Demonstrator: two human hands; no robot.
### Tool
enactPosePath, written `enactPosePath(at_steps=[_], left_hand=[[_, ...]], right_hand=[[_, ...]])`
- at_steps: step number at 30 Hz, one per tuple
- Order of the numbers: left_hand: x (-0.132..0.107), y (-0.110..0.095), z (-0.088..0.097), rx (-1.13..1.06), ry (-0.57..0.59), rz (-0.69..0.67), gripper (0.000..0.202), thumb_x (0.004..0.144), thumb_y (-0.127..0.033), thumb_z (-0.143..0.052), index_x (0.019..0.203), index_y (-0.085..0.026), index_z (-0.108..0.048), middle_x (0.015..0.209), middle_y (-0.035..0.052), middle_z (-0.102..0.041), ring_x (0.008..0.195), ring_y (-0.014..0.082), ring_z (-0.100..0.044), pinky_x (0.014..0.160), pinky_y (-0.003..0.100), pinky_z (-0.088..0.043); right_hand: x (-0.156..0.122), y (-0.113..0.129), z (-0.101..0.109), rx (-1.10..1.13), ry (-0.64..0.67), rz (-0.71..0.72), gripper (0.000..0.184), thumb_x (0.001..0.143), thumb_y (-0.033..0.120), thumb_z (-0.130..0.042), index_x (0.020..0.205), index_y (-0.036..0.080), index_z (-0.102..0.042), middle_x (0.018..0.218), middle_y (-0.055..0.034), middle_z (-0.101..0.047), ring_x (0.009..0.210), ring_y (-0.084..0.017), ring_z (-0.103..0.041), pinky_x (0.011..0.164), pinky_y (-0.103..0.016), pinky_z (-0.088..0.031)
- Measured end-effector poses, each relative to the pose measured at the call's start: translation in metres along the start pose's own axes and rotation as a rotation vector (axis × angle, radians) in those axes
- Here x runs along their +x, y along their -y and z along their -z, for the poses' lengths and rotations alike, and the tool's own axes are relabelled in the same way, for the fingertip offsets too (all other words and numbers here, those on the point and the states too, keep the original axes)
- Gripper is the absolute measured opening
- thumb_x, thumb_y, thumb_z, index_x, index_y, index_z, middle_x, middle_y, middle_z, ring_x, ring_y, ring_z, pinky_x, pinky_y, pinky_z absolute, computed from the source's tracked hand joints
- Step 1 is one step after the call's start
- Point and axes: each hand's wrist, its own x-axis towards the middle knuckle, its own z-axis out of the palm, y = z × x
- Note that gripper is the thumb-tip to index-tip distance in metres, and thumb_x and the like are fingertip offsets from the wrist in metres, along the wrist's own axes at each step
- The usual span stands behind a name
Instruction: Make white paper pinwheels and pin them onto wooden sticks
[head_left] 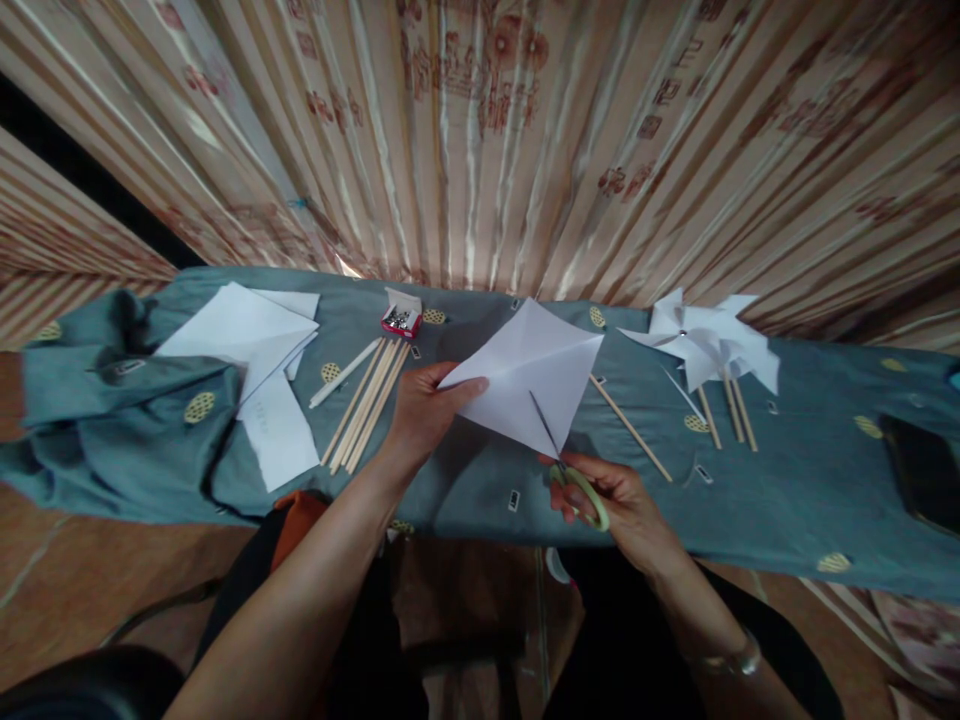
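Note:
A square sheet of white paper (517,370) with crease lines is pinched at its left corner by my left hand (426,408), thumb on top. My right hand (604,495) holds green-handled scissors (585,490), fingers through the loops. One scissor blade lies over the paper, pointing inward from its lower corner; the other blade is hidden beneath. Just right of the paper, a single wooden stick (630,428) rests on the cloth. Several more wooden sticks (360,420) lie side by side near my left hand, with a white pen-like rod (345,373) next to them.
A green patterned cloth (465,500) covers the narrow table. White paper sheets (240,340) are stacked at left. A small red box (401,318) of metal pins stands open behind the sticks. Paper pinwheels (690,335) on sticks lie at right, and a dark phone (919,470) beyond them. A curtain (480,150) hangs behind.

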Motion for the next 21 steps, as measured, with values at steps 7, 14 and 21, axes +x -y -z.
enactPosePath(at_steps=[7,14,21], left_hand=[[-0.0006,0.0037,-0.0008,0.009,0.034,0.022,0.015,0.06,-0.024,-0.08,0.071,-0.014,-0.076,0.058,0.0008,-0.067,0.053,0.0137,-0.057,0.052,0.025,-0.044],[-0.0012,0.004,-0.0004,-0.011,0.036,0.039,0.021,0.06,-0.026,-0.08,0.076,-0.013,-0.077,0.062,0.0013,-0.069,0.056,0.0137,-0.058,0.054,0.024,-0.044],[-0.0014,0.006,-0.0016,-0.036,0.052,0.061,0.021,0.058,-0.025,-0.081,0.074,-0.012,-0.077,0.061,0.0008,-0.069,0.056,0.0136,-0.058,0.056,0.025,-0.044]], right_hand=[[0.0005,0.0041,-0.0012,0.006,0.0,-0.021,0.042,0.066,0.055,-0.08,0.085,0.018,-0.071,0.064,-0.0011,-0.065,0.052,-0.009,-0.051,0.049,-0.021,-0.039],[0.001,-0.0023,-0.0009,0.022,-0.058,-0.042,0.046,0.062,0.055,-0.082,0.085,0.018,-0.07,0.061,0.0,-0.064,0.05,-0.009,-0.051,0.049,-0.022,-0.04],[0.0014,0.0042,-0.0027,-0.021,-0.013,-0.03,0.045,0.064,0.06,-0.078,0.08,0.019,-0.069,0.063,-0.0006,-0.063,0.051,-0.01,-0.05,0.049,-0.022,-0.039]])
